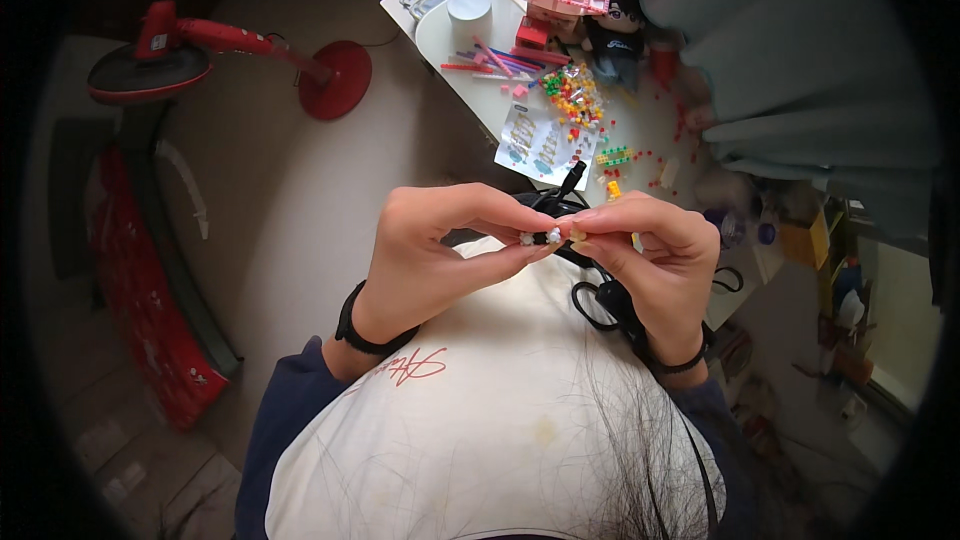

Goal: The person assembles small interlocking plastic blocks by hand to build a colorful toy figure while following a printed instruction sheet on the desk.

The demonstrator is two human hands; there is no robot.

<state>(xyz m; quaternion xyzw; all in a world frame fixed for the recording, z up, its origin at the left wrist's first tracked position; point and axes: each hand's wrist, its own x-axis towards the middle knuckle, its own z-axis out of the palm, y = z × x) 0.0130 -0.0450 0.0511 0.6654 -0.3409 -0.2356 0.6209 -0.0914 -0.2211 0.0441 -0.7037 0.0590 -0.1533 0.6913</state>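
Observation:
In front of my chest, both hands meet fingertip to fingertip. My left hand (425, 250) is closed in a pinch around a small black-and-white toy brick assembly (541, 238). The thumb and forefinger of my right hand (655, 250) are pressed together on a tiny pale yellow brick (577, 235), right against the end of that assembly. Fingertips hide part of both pieces. Just beyond my hands, on the table, lies a white sheet with printed pictures (520, 152). A green-and-yellow brick strip (615, 156) rests to its right.
A heap of colourful loose bricks (575, 98) covers the table's middle, with pens (505, 60), a white cup (469, 8) and a doll (615, 35) farther back. Black cables (590, 305) hang by my right hand. A red lamp-like stand (335, 80) is at left; a curtain (790, 70) hangs right.

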